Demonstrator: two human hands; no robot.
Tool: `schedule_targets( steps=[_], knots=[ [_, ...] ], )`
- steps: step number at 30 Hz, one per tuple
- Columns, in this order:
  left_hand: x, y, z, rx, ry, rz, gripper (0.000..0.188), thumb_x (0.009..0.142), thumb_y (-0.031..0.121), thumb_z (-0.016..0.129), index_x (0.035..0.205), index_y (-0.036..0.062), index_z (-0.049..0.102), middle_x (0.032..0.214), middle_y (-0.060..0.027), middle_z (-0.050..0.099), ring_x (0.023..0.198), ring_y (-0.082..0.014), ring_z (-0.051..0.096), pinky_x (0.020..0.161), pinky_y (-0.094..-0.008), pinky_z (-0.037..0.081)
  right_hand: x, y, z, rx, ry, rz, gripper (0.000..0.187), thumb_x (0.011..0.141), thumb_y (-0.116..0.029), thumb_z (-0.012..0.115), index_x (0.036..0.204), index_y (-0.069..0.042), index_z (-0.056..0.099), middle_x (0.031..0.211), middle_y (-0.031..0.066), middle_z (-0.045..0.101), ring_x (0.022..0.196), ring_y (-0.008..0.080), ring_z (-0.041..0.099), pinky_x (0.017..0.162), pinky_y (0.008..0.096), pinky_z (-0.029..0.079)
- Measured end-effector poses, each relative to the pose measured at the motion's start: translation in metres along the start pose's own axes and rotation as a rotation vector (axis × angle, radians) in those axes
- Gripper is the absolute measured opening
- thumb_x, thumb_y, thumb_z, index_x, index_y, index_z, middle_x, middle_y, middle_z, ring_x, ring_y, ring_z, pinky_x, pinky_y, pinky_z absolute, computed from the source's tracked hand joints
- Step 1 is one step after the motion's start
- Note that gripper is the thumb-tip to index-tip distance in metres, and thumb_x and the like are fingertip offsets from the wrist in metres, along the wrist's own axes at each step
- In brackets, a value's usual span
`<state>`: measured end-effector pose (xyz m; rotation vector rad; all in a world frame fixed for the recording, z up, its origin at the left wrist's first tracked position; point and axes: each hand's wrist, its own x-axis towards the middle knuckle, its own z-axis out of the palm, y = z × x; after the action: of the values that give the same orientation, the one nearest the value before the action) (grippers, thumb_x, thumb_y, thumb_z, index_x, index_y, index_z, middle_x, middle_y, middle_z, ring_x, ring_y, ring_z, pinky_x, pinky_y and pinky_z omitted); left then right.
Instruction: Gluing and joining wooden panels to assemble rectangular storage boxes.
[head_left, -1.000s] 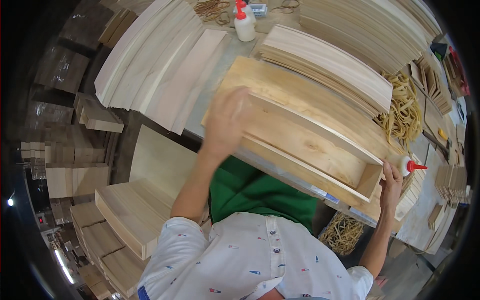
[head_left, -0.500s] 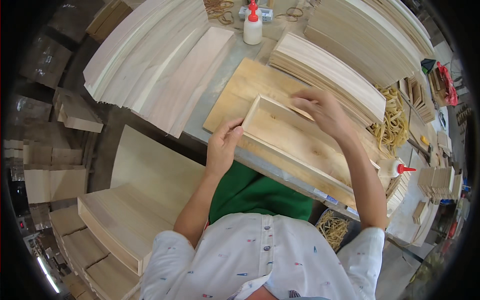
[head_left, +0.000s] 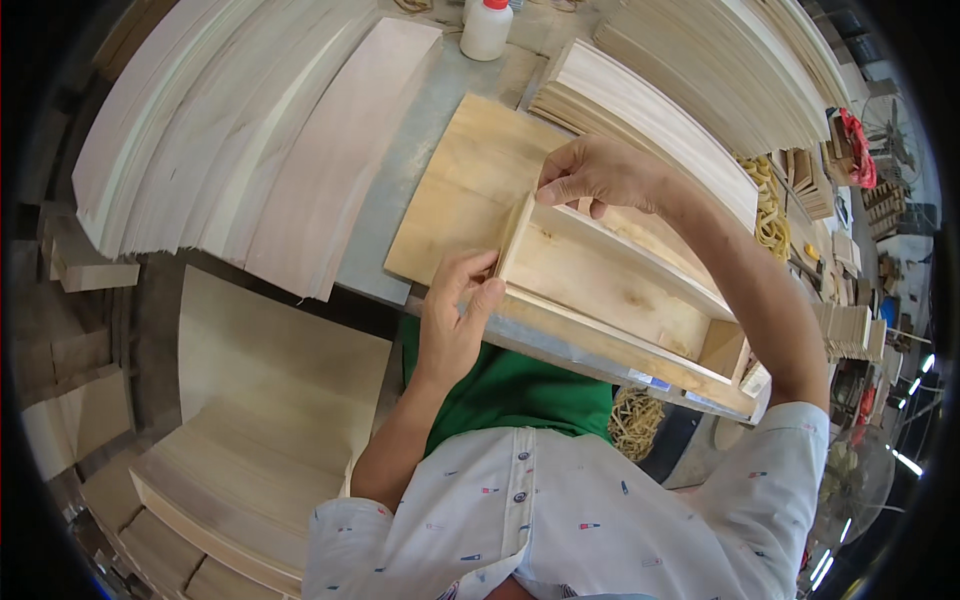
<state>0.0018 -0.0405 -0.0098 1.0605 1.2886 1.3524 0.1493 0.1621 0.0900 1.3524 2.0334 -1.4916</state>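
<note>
Wooden frame (head_left: 620,335) handled at its left end

The counter (head_left: 400,180) spans the upper part of the picture, with planks (head_left: 230,120) spread at the upper left and a thick stack of boards (head_left: 715,85) at the upper right. Near the centre lies a plywood sheet (head_left: 460,170); on it sits the long wooden frame, slanting from the centre toward the lower right. Whether it has its own floor, I cannot tell.

The step in hand appears to be steadying or lining up the frame's left short end. The right hand (head_left: 598,176) seems pinched on the far corner. The left hand (head_left: 460,312) lies against the near corner; how firmly, I cannot tell. The hands are apart, with the short end between them. The next move probably calls for even, light pressure at both corners.

Half a second ago the right hand was above the far long side; now it is at the corner, while the left has stayed by the near one. The white bottle (head_left: 487,33) now has its red top cut off by the upper edge.
</note>
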Motion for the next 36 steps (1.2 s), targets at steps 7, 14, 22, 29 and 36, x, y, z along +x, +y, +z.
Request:
schedule_targets(
  steps=[7, 14, 22, 29, 36],
  knots=[
    [0.003, 0.004, -0.002, 0.080, -0.025, 0.033, 0.032, 0.095, 0.018, 0.058, 0.118, -0.0041, 0.059, 0.115, -0.0134, 0.059, 0.103, -0.0194, 0.058, 0.091, -0.0324, 0.046, 0.005, -0.012, 0.001, -0.101, -0.021, 0.095, 0.022, 0.088, -0.021, 0.067, 0.086, 0.000, 0.066, 0.078, 0.0062, 0.060, 0.075, 0.0147, 0.059, 0.055, 0.0282, 0.059],
    [0.007, -0.001, 0.003, -0.055, 0.023, -0.012, 0.034, 0.095, 0.018, 0.057, 0.120, -0.0045, 0.057, 0.109, -0.0141, 0.059, 0.099, -0.0213, 0.059, 0.089, -0.0334, 0.047, -0.008, -0.008, 0.007, -0.146, 0.090, -0.025, 0.027, 0.090, -0.025, 0.065, 0.090, 0.002, 0.066, 0.079, 0.0096, 0.063, 0.080, 0.0168, 0.062, 0.061, 0.0327, 0.056],
    [-0.009, -0.014, 0.004, 0.245, -0.032, 0.229, 0.050, 0.098, 0.022, 0.053, 0.142, 0.0009, 0.041, 0.125, -0.0200, 0.054, 0.113, -0.0294, 0.053, 0.099, -0.0365, 0.041, -0.116, 0.075, 0.048, -0.197, 0.681, -0.238, 0.034, 0.093, -0.027, 0.061, 0.113, 0.001, 0.064, 0.113, 0.0167, 0.064, 0.100, 0.0304, 0.063, 0.085, 0.0369, 0.049],
    [-0.036, -0.019, -0.003, 0.478, 0.046, 0.243, 0.050, 0.091, 0.016, 0.060, 0.137, -0.0007, 0.046, 0.133, -0.0192, 0.052, 0.118, -0.0301, 0.053, 0.101, -0.0365, 0.040, -0.211, 0.192, 0.061, -0.458, 0.771, -0.044, 0.061, 0.086, -0.032, 0.069, 0.136, -0.003, 0.049, 0.133, 0.0194, 0.054, 0.125, 0.0362, 0.050, 0.103, 0.0424, 0.040],
    [-0.090, -0.020, -0.001, 0.259, 0.054, 0.063, 0.036, 0.087, 0.005, 0.063, 0.123, 0.0010, 0.056, 0.114, -0.0135, 0.060, 0.101, -0.0223, 0.061, 0.088, -0.0330, 0.050, -0.192, 0.199, 0.047, -0.397, 0.564, 0.018, 0.058, 0.080, -0.021, 0.071, 0.132, -0.004, 0.053, 0.122, 0.0204, 0.062, 0.113, 0.0343, 0.059, 0.095, 0.0408, 0.045]
  ],
)
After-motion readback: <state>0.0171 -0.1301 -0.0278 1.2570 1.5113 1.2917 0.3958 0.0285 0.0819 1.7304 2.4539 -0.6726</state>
